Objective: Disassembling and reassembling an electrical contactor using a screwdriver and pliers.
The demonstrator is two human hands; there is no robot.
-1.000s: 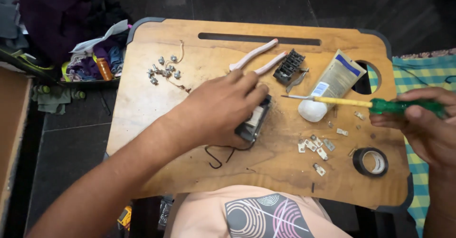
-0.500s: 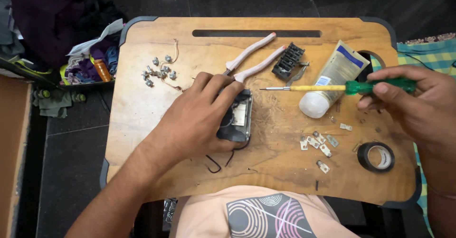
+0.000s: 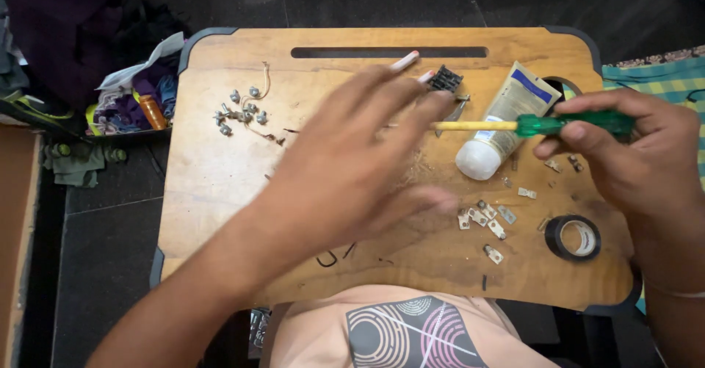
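The right hand (image 3: 646, 155) grips a green-handled screwdriver (image 3: 529, 125) level near the bench's (image 3: 220, 177) right edge, tip aimed inward, while the blurred left hand (image 3: 352, 170) hovers spread, holding nothing visible.

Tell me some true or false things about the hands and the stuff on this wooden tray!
1. The right hand holds a screwdriver with a green handle. True.
2. The roll of black tape sits on top of the white tube. False: the tape lies flat on the wooden tray, nearer the person and apart from the tube.
3. A cluster of small screws lies on the tray's left part. True.
4. The left hand grips the screwdriver too. False: it spreads open above the middle of the tray, blurred, and only the right hand holds the tool.
5. The small metal clips are stacked inside a bowl. False: they lie loose on the wood.
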